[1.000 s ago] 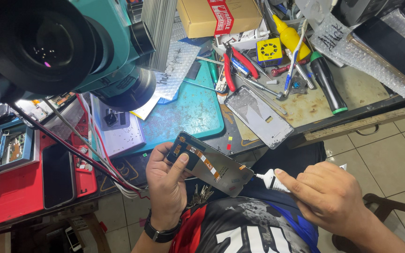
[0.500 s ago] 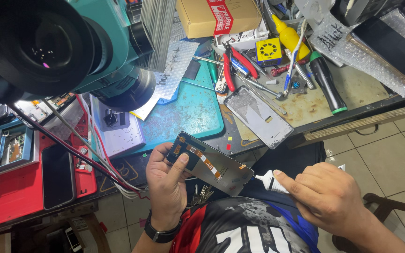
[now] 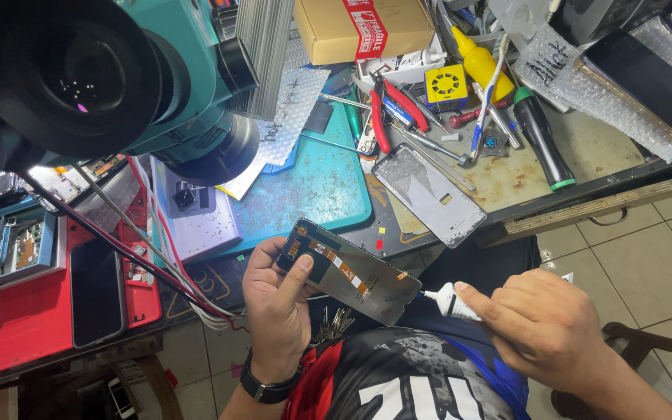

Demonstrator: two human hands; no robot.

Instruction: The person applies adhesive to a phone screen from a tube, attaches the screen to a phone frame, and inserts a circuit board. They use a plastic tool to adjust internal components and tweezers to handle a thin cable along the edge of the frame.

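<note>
i see the left hand [image 3: 278, 311] low in the middle of the frame, its grip closed around the upper-left end of a phone display panel [image 3: 348, 270], thumb pressed on the back face, the other fingers hidden behind it. the panel sits in the air above my lap, below the front edge of the bench [image 3: 507, 175], its back with the orange flex strip facing the camera. its long axis runs from upper left down to lower right, tilted across the frame.

the right hand [image 3: 538, 327] is at lower right, its grip pinched shut on a small white glue tube [image 3: 449, 299], fingers curled over the body. the dark nozzle points left and touches, or all but touches, the panel's lower-right corner; i cannot tell if there is a gap. so the panel lies to the left and a little up from the right grip, and the free end of its long axis is the end nearest that hand.

on the bench above, a bare phone frame [image 3: 429, 194] lies beside the teal mat [image 3: 313, 183], with red-handled pliers [image 3: 398, 105] further up.
</note>
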